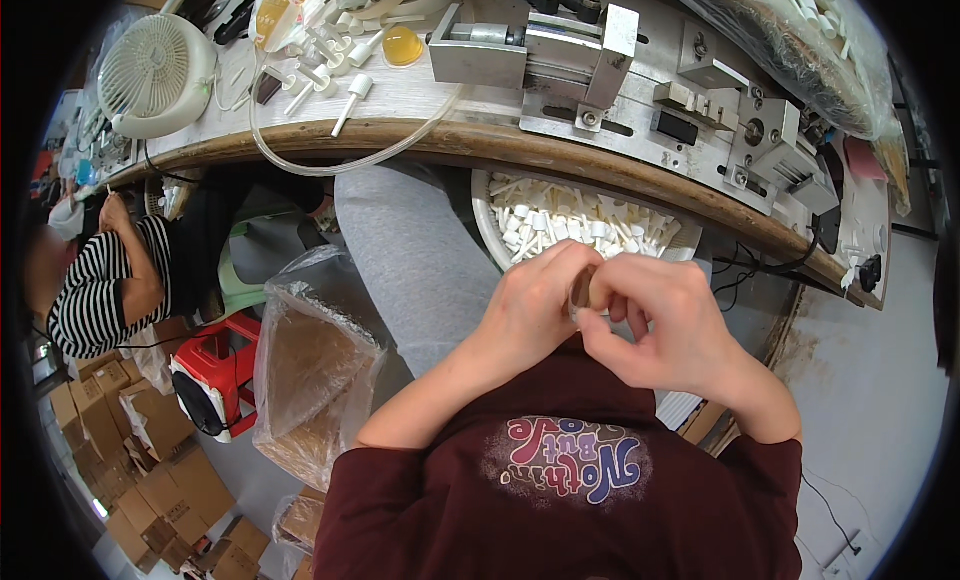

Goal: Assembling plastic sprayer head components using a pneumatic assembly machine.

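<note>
Close in front of my chest, my left hand (535,300) and my right hand (665,320) meet with bent fingers. Between their fingertips shows a small brown piece with a pale edge (580,288); its kind is hard to make out. The left fingers close around it, and the right thumb and forefinger pinch at its side. Just beyond my hands, a white basket (484,215) holds many small white plastic parts with thin stems (560,230).
A metal fixture (575,65) is mounted on the wood-edged bench (300,138). Loose white parts (352,102), a yellow dome (402,46) and a fan (157,75) stand on its left. A plastic-lined box (310,370) and red stool (225,365) flank me; a person in stripes (115,285) sits beyond.
</note>
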`<state>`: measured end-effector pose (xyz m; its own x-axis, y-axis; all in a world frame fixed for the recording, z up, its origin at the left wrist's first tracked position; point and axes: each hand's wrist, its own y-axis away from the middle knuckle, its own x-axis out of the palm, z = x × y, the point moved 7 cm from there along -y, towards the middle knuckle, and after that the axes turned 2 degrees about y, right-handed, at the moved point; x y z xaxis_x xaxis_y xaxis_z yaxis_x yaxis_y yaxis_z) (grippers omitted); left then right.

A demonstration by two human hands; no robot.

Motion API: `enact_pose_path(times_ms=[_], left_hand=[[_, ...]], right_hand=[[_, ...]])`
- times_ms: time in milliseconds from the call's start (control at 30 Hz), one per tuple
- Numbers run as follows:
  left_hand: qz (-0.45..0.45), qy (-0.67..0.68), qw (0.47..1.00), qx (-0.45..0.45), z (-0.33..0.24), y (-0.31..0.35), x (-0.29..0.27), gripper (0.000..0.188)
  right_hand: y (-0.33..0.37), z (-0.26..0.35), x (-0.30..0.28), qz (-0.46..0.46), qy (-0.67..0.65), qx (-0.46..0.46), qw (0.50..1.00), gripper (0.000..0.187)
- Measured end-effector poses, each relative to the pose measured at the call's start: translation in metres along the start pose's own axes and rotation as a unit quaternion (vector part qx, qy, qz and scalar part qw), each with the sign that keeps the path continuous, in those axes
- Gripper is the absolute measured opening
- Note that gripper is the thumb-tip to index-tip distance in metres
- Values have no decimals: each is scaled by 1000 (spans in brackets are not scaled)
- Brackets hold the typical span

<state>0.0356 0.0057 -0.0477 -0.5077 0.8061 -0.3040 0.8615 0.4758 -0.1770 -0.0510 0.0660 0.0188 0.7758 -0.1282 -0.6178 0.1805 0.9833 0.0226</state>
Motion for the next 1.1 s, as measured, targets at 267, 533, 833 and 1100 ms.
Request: enact_pose_path(times_ms=[267, 533, 833, 1100], left_hand=[[-53, -68, 995, 50, -1, 0, 3, 33], [-65, -114, 991, 36, -2, 8, -1, 26], [-61, -84, 994, 10, 1, 22, -15, 22], [-9, 47, 998, 36, -8, 22, 2, 20]], right_hand=[[8, -13, 9, 39, -33, 20, 998, 10], [3, -13, 22, 118, -12, 63, 991, 9], [5, 11, 47, 1, 119, -47, 992, 15], [20, 13, 37, -26, 52, -61, 996, 17]])
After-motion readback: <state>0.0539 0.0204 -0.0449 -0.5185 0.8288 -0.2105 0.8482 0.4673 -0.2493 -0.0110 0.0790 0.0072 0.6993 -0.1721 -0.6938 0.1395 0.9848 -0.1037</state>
